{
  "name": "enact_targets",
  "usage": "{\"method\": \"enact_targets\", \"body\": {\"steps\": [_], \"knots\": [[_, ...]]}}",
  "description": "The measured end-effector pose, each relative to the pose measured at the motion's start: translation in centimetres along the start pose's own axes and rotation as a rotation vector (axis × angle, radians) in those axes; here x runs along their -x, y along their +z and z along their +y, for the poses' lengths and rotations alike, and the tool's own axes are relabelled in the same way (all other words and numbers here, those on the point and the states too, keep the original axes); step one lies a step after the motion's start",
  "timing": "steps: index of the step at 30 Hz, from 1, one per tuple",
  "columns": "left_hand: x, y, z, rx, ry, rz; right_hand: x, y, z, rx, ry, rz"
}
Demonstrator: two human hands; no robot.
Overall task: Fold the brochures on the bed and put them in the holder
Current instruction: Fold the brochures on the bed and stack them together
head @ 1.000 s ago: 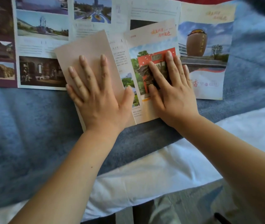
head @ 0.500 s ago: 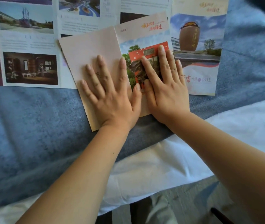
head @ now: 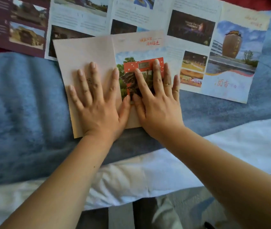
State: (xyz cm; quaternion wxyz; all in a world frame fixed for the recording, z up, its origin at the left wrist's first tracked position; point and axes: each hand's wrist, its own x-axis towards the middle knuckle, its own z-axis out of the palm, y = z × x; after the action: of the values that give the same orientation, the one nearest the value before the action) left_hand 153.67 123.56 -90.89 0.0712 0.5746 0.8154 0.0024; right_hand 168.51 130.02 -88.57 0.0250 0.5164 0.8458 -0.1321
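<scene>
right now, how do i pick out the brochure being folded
On the blue blanket, open brochures lie in a row along the far edge. The folded brochure overlaps them nearest the person, pressed flat by the left hand and right hand. Alone, it shows a blank beige panel beside a red-framed photo.

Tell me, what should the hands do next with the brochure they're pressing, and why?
Probably lift the left hand and fold the plain panel over the picture panel. Both hands lie flat on the half-folded brochure, the right hand pinning the picture side, and it lies two panels wide.
</scene>
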Motion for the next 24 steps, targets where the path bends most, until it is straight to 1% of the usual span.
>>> {"method": "enact_targets", "body": {"steps": [4,9,13,16,20,24], "knots": [[2.6,-0.6,-7.8,-0.016,-0.025,0.025,0.4,2.0,-6.2,-0.003,-0.134,-0.03],[5.0,-1.0,-14.6,-0.036,-0.085,0.038,0.6,4.1,-13.0,-0.011,-0.207,-0.024],[5.6,-1.2,-15.6,0.032,-0.121,0.038,0.7,4.7,-14.4,0.003,-0.199,-0.007],[5.0,-1.7,-15.6,0.141,-0.155,0.041,0.6,4.6,-14.3,0.011,-0.196,-0.005],[5.3,-2.4,-15.7,0.224,-0.23,0.01,0.5,4.6,-14.0,0.013,-0.201,-0.023],[4.6,-3.6,-15.6,0.42,-0.318,-0.027,0.6,4.4,-15.0,-0.015,-0.184,-0.043]]}}
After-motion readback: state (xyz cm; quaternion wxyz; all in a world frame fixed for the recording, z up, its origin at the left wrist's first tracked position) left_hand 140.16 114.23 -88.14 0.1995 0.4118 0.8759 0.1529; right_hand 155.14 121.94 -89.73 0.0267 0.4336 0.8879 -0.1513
